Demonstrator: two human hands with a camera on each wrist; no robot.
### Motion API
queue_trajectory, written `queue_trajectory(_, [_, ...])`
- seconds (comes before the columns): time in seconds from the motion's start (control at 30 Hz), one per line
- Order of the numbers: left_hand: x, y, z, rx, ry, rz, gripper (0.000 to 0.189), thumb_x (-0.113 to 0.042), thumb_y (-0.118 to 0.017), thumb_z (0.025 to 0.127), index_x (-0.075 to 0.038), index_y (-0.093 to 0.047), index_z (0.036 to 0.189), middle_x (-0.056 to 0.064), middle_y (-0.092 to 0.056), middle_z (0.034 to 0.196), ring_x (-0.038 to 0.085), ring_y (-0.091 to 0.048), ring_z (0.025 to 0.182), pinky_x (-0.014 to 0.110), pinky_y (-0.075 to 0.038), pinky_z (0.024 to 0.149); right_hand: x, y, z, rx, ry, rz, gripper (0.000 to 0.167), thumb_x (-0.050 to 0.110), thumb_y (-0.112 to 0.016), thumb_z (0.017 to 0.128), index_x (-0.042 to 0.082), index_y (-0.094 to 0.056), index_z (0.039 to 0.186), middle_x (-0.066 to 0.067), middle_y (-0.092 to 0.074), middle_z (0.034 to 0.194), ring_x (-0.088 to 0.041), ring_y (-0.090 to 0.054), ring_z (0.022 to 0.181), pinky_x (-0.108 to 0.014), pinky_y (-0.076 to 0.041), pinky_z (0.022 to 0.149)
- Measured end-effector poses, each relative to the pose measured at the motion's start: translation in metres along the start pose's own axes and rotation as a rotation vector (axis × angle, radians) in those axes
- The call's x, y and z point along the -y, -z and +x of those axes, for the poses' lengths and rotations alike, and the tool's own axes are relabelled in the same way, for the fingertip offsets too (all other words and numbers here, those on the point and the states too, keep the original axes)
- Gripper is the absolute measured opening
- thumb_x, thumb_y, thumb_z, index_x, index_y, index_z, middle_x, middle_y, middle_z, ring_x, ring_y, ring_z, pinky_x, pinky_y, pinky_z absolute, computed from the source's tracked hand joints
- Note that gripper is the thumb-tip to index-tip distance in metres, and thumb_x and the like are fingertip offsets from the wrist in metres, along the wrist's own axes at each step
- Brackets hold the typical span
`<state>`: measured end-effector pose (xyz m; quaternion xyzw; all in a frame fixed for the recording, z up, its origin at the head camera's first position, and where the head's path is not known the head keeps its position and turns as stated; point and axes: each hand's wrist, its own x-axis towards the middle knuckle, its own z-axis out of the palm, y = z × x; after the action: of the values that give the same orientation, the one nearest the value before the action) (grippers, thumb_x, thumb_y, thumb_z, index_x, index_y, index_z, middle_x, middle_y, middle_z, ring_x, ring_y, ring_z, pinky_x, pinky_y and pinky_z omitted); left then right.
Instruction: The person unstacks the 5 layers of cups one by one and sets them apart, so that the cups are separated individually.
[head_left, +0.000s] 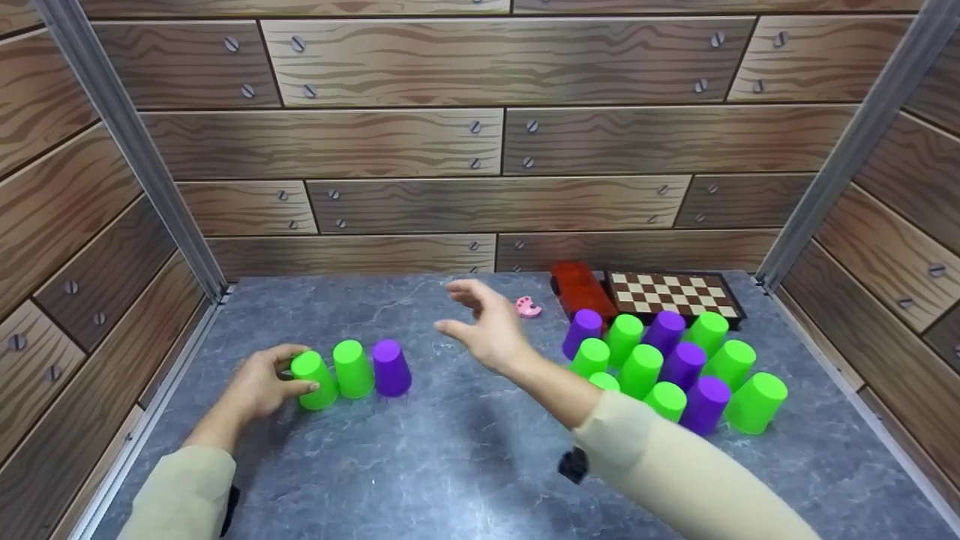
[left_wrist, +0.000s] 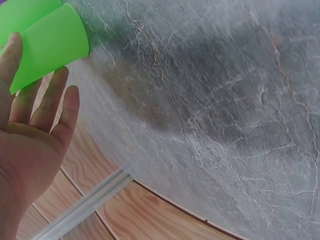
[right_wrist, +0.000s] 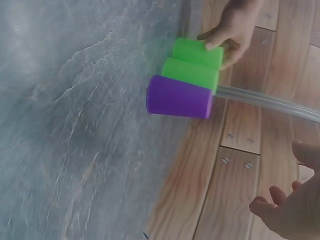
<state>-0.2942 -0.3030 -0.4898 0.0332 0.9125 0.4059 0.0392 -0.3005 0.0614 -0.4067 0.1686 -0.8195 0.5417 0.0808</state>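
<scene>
On the left side of the table, three upside-down cups stand in a row. My left hand point(head_left: 259, 382) grips the leftmost green cup point(head_left: 315, 381), thumb on the near side and fingers behind it. Beside it are a second green cup point(head_left: 353, 370) and a purple cup point(head_left: 391, 369). In the left wrist view the thumb and fingers point(left_wrist: 52, 100) lie along the green cup point(left_wrist: 55, 42). My right hand point(head_left: 486, 328) hovers over the middle of the table, fingers apart and holding nothing; in the right wrist view it shows at the lower right, away from the purple cup point(right_wrist: 179, 97).
Several upside-down green and purple cups point(head_left: 683, 365) stand grouped at the right, partly behind my right forearm. Behind them are a red toy car point(head_left: 581, 291) and a checkered board point(head_left: 671, 294). A small pink object point(head_left: 528, 307) lies nearby. Wood-patterned walls point(head_left: 420, 142) enclose the table.
</scene>
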Motion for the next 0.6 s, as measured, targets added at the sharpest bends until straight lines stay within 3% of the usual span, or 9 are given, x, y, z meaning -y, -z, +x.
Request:
queue_trajectory(0.27, [-0.001,0.001,-0.001,0.006,0.015,0.023,0.063,-0.017,-0.087,0.091,0.001,-0.06,0.145,0.028,-0.062,0.142,0.048,-0.06,0.131,0.058,-0.054,0.105,-0.017,-0.049,0.022,0.113,-0.057,-0.084,0.061,0.017,-0.092,0.083,0.011,-0.067,0.138,-0.013,-0.07,0.136,-0.033,-0.062,0.131,-0.045,-0.049,0.114])
queue_trajectory(0.6, [-0.001,0.0,-0.001,-0.001,0.002,0.031,0.063,-0.016,-0.087,0.091,0.002,-0.06,0.144,0.028,-0.064,0.139,0.048,-0.062,0.128,0.059,-0.054,0.104,-0.042,-0.097,0.023,0.213,-0.123,-0.086,0.066,0.017,-0.094,0.081,0.013,-0.066,0.141,-0.011,-0.068,0.14,-0.031,-0.06,0.134,-0.05,-0.047,0.116])
